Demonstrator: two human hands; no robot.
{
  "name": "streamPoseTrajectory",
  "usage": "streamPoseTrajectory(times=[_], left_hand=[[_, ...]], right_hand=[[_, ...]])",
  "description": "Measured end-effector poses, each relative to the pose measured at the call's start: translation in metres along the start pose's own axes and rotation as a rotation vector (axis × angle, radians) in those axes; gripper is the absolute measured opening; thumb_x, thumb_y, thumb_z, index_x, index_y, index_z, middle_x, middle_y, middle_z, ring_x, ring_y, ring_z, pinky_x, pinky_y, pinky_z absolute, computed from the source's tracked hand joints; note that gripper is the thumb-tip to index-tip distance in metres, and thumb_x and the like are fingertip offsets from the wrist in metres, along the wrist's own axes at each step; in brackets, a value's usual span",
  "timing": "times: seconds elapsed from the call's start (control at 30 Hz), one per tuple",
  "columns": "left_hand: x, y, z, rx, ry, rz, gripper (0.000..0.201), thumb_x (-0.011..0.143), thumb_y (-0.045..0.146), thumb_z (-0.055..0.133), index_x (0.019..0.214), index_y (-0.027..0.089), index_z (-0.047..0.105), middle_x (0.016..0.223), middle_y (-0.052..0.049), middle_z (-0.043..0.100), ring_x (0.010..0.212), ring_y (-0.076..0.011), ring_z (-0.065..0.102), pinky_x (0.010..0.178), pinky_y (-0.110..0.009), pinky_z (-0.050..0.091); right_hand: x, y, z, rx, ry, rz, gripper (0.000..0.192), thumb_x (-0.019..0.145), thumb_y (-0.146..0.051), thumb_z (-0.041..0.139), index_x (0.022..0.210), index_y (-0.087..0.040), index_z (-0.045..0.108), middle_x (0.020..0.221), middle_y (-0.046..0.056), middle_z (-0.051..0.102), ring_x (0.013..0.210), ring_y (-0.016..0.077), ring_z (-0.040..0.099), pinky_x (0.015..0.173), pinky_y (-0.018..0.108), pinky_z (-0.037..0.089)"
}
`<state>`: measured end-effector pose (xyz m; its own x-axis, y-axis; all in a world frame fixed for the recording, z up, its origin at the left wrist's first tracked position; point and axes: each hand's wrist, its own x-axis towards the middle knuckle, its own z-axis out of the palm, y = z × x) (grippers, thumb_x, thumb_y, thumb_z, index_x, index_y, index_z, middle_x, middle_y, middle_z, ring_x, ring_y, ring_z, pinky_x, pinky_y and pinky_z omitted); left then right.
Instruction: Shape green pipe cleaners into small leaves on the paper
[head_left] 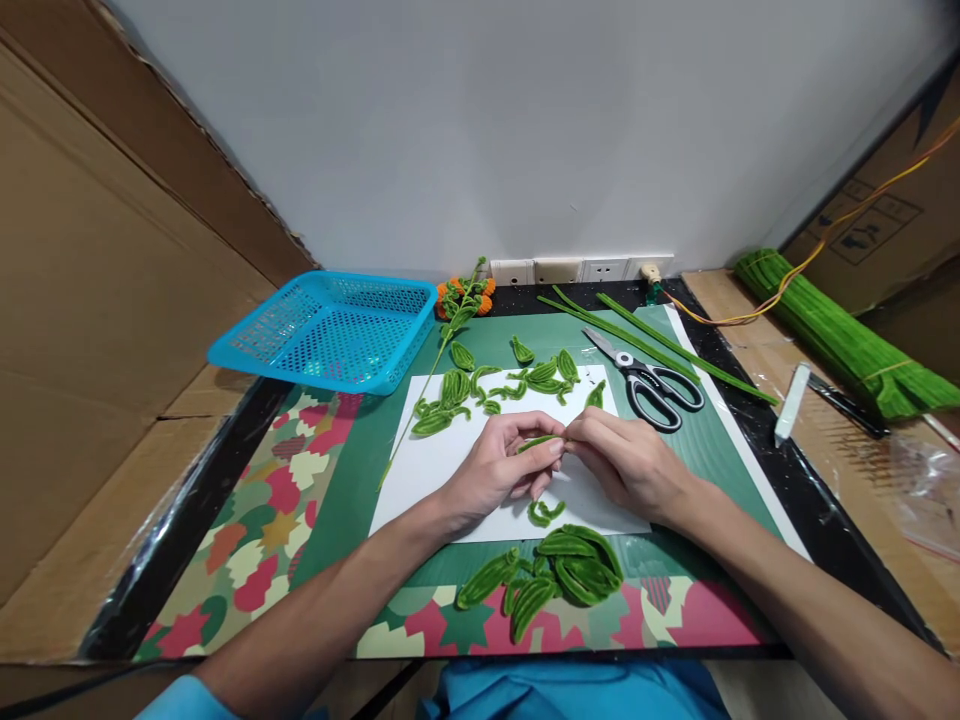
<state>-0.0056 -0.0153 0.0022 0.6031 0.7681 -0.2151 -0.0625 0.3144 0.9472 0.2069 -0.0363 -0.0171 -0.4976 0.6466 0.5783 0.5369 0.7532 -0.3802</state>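
My left hand point(502, 460) is closed around a green pipe-cleaner leaf point(536, 443), mostly hidden by the fingers. At its tip, my right hand point(630, 462) pinches with thumb and forefinger touching my left fingertips; the bit between them is too small to make out clearly. Both hands are over a white paper sheet point(442, 480). Just below them lies a small curled green pipe-cleaner piece point(546, 513). A pile of green pipe-cleaner leaves point(577, 568) rests nearer to me, and more leaves point(454, 390) are scattered along the sheet's far side.
Black-handled scissors point(652, 385) lie right of the paper, beside long green pipe cleaners point(622, 335). A blue plastic basket point(337, 345) stands back left, next to an orange flower point(480, 295) with a green stem. At right are a pipe-cleaner bundle point(832, 330) and a white-handled tool point(791, 405).
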Motion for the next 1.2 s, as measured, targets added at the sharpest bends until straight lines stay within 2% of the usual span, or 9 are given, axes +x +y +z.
streamPoseTrajectory(times=[0.17,0.4,0.6,0.73,0.8,0.9,1.0,1.1,1.2], left_hand=[[-0.003,0.004,0.001,0.233,0.078,0.157,0.025,0.093,0.038,0.076,0.095,0.014,0.074,0.07,-0.001,0.067,0.048,-0.0105,0.059,0.047,-0.022,0.043],[-0.007,-0.003,0.001,0.845,0.259,0.6,0.016,0.098,0.024,0.067,0.096,0.017,0.081,0.085,-0.009,0.077,0.073,-0.018,0.07,0.069,-0.028,0.054],[-0.001,-0.004,-0.016,1.479,0.12,1.081,0.022,0.098,0.011,0.058,0.111,0.016,0.075,0.083,-0.008,0.077,0.07,-0.0183,0.072,0.063,-0.029,0.054],[0.002,0.004,-0.018,1.632,0.094,1.315,0.019,0.1,0.008,0.055,0.114,0.008,0.068,0.083,-0.01,0.076,0.069,-0.0193,0.071,0.061,-0.031,0.055],[0.002,0.004,-0.017,1.583,0.106,1.306,0.02,0.099,0.006,0.055,0.114,0.009,0.068,0.087,-0.011,0.077,0.072,-0.0193,0.072,0.063,-0.03,0.056],[0.002,0.0,-0.012,1.342,0.18,1.154,0.018,0.098,0.008,0.06,0.111,0.014,0.071,0.092,-0.009,0.078,0.081,-0.0185,0.074,0.066,-0.027,0.055],[0.001,-0.003,-0.004,0.945,0.272,0.824,0.009,0.097,0.016,0.068,0.103,0.015,0.075,0.093,-0.007,0.077,0.083,-0.0165,0.072,0.075,-0.027,0.056],[-0.002,-0.001,0.004,0.733,0.264,0.541,0.011,0.098,0.025,0.07,0.102,0.017,0.076,0.098,-0.006,0.077,0.09,-0.0171,0.071,0.081,-0.027,0.055],[-0.004,0.002,0.007,0.52,0.221,0.335,0.02,0.1,0.034,0.068,0.103,0.016,0.075,0.094,-0.004,0.073,0.077,-0.0137,0.066,0.066,-0.022,0.051]], right_hand=[[0.002,-0.008,0.001,0.229,0.044,0.068,0.018,0.108,-0.014,0.045,0.097,-0.018,0.059,0.082,0.002,0.057,0.066,0.0143,0.053,0.061,0.026,0.043],[0.009,-0.017,-0.001,0.591,0.024,0.472,0.028,0.107,-0.031,0.054,0.083,-0.019,0.062,0.068,-0.002,0.055,0.059,0.0119,0.047,0.054,0.024,0.036],[0.013,-0.015,0.005,1.096,0.005,0.798,0.046,0.092,-0.057,0.072,0.073,-0.02,0.054,0.06,-0.006,0.043,0.047,0.0085,0.034,0.042,0.022,0.029],[0.013,-0.015,0.006,1.337,-0.032,0.943,0.049,0.082,-0.058,0.082,0.071,-0.02,0.054,0.057,-0.009,0.04,0.044,0.005,0.021,0.041,0.021,0.018],[0.013,-0.015,0.005,1.329,-0.035,0.939,0.049,0.082,-0.059,0.082,0.072,-0.02,0.053,0.058,-0.009,0.04,0.045,0.0053,0.02,0.042,0.021,0.017],[0.013,-0.015,0.0,1.124,-0.014,0.834,0.047,0.09,-0.059,0.074,0.072,-0.021,0.052,0.06,-0.007,0.042,0.048,0.0084,0.03,0.044,0.023,0.024],[0.012,-0.013,-0.007,0.705,-0.005,0.601,0.039,0.104,-0.046,0.058,0.076,-0.02,0.057,0.065,-0.003,0.049,0.057,0.0122,0.042,0.054,0.026,0.032],[0.008,-0.011,-0.011,0.396,-0.013,0.401,0.028,0.109,-0.031,0.05,0.087,-0.019,0.061,0.073,-0.001,0.056,0.064,0.0131,0.048,0.061,0.026,0.035],[0.004,-0.008,-0.011,0.287,0.008,0.279,0.023,0.11,-0.024,0.049,0.089,-0.02,0.057,0.074,-0.001,0.054,0.063,0.013,0.048,0.061,0.026,0.035]])
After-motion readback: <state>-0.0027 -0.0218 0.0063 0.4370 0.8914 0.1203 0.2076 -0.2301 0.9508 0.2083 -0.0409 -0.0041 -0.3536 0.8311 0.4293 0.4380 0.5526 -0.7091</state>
